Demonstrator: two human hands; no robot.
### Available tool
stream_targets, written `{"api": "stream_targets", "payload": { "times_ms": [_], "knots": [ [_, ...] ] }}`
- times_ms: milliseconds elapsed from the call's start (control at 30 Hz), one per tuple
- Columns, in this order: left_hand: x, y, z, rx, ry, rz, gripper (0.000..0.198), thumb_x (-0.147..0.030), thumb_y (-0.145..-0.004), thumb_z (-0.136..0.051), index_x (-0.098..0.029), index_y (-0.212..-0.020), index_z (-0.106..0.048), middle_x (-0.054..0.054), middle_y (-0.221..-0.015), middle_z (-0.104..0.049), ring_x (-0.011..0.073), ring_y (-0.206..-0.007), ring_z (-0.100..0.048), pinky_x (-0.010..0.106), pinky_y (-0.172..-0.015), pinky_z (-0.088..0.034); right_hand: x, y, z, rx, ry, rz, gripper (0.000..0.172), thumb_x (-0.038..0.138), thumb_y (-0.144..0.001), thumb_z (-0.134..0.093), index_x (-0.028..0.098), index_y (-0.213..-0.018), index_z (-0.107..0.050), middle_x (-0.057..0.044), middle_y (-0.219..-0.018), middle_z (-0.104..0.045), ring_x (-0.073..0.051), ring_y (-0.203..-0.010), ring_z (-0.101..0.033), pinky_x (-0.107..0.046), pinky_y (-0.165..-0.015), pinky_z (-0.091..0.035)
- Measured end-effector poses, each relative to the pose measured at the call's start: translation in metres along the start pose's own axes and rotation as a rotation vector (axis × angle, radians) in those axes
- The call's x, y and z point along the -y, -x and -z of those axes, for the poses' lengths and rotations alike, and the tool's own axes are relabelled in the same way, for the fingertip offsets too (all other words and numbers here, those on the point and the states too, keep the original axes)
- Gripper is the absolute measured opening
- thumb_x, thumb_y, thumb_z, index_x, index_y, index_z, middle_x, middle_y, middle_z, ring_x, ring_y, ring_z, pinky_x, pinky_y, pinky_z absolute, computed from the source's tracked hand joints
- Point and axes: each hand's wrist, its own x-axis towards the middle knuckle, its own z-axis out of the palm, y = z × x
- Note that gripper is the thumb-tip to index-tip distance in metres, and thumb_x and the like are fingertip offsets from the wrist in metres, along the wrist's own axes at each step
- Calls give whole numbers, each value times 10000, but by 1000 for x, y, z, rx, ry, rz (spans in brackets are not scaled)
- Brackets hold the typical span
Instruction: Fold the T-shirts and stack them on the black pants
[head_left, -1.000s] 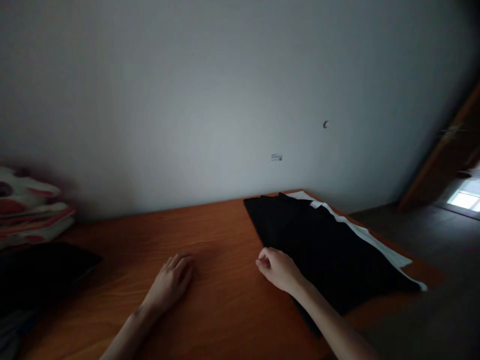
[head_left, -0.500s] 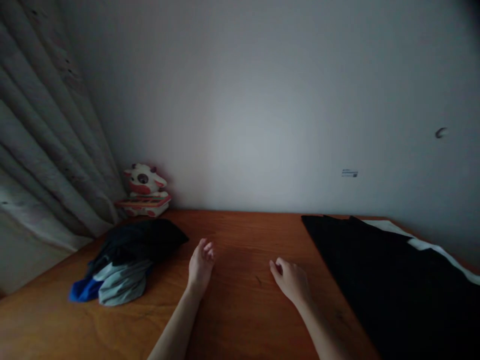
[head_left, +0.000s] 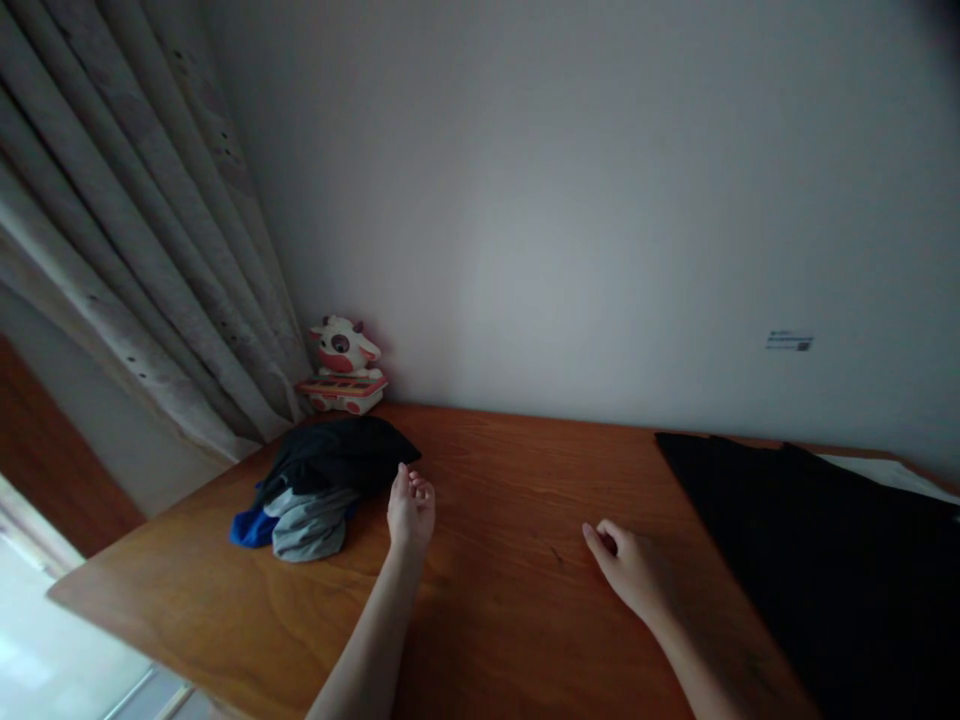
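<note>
My left hand (head_left: pixel 412 508) hovers over the table just right of a heap of clothes, palm turned partly up, fingers curled in and nothing seen in them. The heap has a black garment (head_left: pixel 330 450) on top, with grey cloth (head_left: pixel 309 525) and blue cloth (head_left: pixel 253 528) showing beneath. My right hand (head_left: pixel 630 565) is above the middle-right of the table, loosely closed with the thumb along the curled fingers; no object shows in it. Right of it a black cloth (head_left: pixel 825 570) lies spread flat, with a white piece (head_left: pixel 889 472) at its far edge.
A cow-shaped toy (head_left: pixel 345 365) with a small keyboard stands at the far left corner of the wooden table (head_left: pixel 510 620), against the wall. A curtain (head_left: pixel 172 200) hangs at the left. The table's left edge drops off toward a bright area (head_left: pixel 45 620).
The view has swung left, so the table's things appear further right and the table's left edge now shows. My left hand sits closer to the heap, its fingers more curled.
</note>
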Motion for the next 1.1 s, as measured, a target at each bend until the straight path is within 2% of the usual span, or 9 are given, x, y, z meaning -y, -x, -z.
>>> {"api": "stream_targets", "payload": {
  "times_ms": [300,433,533,633,733,800,900,1000,1100],
  "knots": [
    [13,24,-5,307,-549,-349,324,-548,-829,-677,-241,-800,-578,-47,-616,-506,110,-549,-479,232,-549,-391,4,1,1,4,-66,-9,466,626,-939,-382,256,-697,-529,-39,-644,-664,-226,-595,-630,-297,-553,-359],
    [22,58,1,709,-912,-424,219,-449,-796,-728,-256,-708,-671,39,-666,-620,199,-652,-590,313,-662,-460,14,5,-8,-54,-296,100,424,639,-925,-459,236,-936,-590,-52,-769,-685,-216,-677,-644,-318,-667,-487],
    [37,88,6,1064,-1087,-449,195,-373,-716,-768,-272,-613,-637,55,-625,-626,240,-670,-614,353,-712,-496,25,10,-13,-55,-469,121,459,627,-927,-488,220,-1105,-602,-102,-997,-720,-239,-909,-681,-344,-843,-530],
    [57,108,6,1446,-1194,-484,204,-340,-671,-743,-259,-576,-583,34,-611,-641,220,-655,-607,347,-722,-518,34,13,-10,-50,-625,44,532,639,-927,-488,228,-1246,-599,-119,-1228,-695,-258,-1116,-654,-360,-940,-524],
    [67,116,5,1671,-1250,-516,205,-367,-719,-689,-241,-606,-574,14,-609,-649,180,-605,-585,310,-644,-514,38,13,-5,3,-669,-6,541,658,-875,-577,234,-1197,-671,-99,-1188,-728,-282,-1123,-661,-376,-954,-516],
    [64,117,3,1720,-1272,-562,198,-369,-764,-650,-232,-635,-588,15,-587,-639,159,-540,-554,285,-538,-470,38,11,-4,65,-630,5,504,670,-855,-598,226,-1056,-729,-86,-1053,-766,-292,-1035,-691,-373,-909,-516],
    [48,118,-3,1712,-1228,-814,155,-340,-834,-588,-223,-741,-627,26,-638,-660,147,-542,-568,274,-499,-435,34,7,-6,48,-616,-4,569,725,-864,-524,203,-936,-739,-86,-896,-771,-286,-864,-706,-355,-783,-516],
    [32,118,-12,1446,-1061,-1086,78,-268,-859,-582,-221,-903,-628,53,-824,-698,172,-759,-648,297,-694,-516,24,0,-8,-130,-699,-135,663,800,-813,-504,191,-935,-735,-107,-911,-773,-301,-885,-703,-361,-781,-520],
    [26,112,-16,1129,-1080,-1168,262,-283,-841,-649,-229,-1091,-591,110,-1112,-668,246,-1064,-628,417,-928,-507,15,-7,-7,-278,-880,-267,687,820,-773,-529,191,-945,-745,-111,-893,-777,-315,-926,-713,-386,-798,-547]
  ]
}}
